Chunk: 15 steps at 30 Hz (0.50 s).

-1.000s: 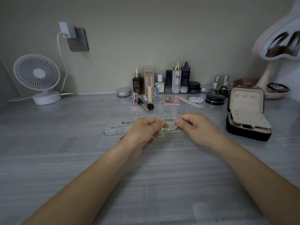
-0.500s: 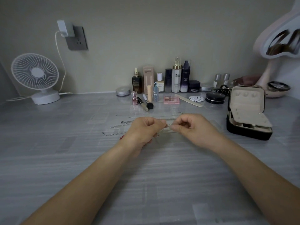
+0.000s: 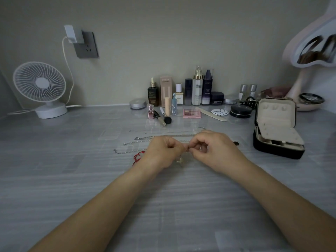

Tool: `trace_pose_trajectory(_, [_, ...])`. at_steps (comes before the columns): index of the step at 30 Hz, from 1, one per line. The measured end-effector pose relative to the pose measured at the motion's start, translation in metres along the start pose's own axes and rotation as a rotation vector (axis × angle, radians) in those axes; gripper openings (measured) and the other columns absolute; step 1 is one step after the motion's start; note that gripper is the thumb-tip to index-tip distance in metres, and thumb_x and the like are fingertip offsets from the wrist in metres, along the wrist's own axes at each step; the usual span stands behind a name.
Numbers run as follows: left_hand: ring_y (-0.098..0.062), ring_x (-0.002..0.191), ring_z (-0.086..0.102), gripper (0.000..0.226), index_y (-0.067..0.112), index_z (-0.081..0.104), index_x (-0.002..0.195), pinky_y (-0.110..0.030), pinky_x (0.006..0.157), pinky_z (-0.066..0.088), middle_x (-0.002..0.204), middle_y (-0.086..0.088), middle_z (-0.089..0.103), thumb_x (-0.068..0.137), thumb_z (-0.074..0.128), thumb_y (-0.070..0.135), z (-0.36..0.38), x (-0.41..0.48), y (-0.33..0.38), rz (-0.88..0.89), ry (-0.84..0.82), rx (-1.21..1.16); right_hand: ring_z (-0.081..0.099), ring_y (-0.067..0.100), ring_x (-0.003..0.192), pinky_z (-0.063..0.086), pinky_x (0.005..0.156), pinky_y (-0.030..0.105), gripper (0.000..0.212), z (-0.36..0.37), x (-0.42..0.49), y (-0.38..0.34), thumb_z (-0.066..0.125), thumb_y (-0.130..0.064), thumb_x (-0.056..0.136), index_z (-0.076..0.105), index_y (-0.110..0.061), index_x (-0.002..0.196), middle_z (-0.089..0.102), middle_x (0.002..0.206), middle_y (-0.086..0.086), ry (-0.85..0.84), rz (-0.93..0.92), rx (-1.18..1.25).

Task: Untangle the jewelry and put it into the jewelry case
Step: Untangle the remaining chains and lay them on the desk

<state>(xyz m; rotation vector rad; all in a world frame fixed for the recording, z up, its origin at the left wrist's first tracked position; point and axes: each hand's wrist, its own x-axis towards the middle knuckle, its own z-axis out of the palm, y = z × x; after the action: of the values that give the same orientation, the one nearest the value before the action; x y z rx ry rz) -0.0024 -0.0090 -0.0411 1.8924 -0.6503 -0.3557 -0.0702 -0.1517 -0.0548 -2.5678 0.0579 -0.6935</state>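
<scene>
Pinching a small, fine piece of jewelry (image 3: 188,149) between both sets of curled fingertips, left hand (image 3: 163,151) and right hand (image 3: 216,151) close together just above the middle of the table (image 3: 72,179). Thumb against forefinger on each side, gripping the same thin strand. Below the pinch, a pale dangling bit (image 3: 181,160), too blurred to make out.

Just beyond the hands, toward the far edge: several silver chains (image 3: 145,141) laid in rows side by side, partly hidden behind the knuckles. Beside the left wrist, a red cord (image 3: 137,158) lying on the surface.

Near the right edge, well apart from the hands: the jewelry case (image 3: 276,115), black outside, beige inside, lid open and upright.

Along the far edge, a row of cosmetics. Readable: a large "H" on the white bottle (image 3: 197,90); faint lettering, apparently "L'OREAL", on the dark purple bottle (image 3: 207,90). Print on the pink box (image 3: 165,88) and on the dark dropper bottle (image 3: 153,93) too small to read.

At the far left corner, a white desk fan (image 3: 40,84).
</scene>
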Motion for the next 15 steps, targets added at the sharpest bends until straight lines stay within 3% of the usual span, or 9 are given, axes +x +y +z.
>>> trace_pose_trajectory(6, [0.0, 0.025, 0.034, 0.01, 0.005, 0.07, 0.091, -0.009, 0.03, 0.024, 0.06, -0.001, 0.054, 0.086, 0.063, 0.01, 0.0006, -0.0004, 0.0003, 0.023, -0.017, 0.027, 0.048, -0.002, 0.064, 0.044, 0.063, 0.026, 0.013, -0.0004, -0.0003, -0.0013, 0.068, -0.022, 0.078, 0.06, -0.032, 0.075, 0.051, 0.072, -0.017, 0.019, -0.024, -0.011])
trace_pose_trajectory(15, [-0.001, 0.025, 0.033, 0.015, 0.015, 0.066, 0.074, -0.01, 0.03, 0.023, 0.057, -0.001, 0.054, 0.086, 0.06, 0.008, 0.0, -0.0005, 0.001, 0.001, -0.004, 0.015, 0.048, -0.001, 0.066, 0.047, 0.065, 0.03, 0.011, 0.0017, -0.001, -0.0027, 0.07, -0.023, 0.077, 0.062, -0.03, 0.077, 0.052, 0.072, -0.017, 0.026, -0.018, 0.002])
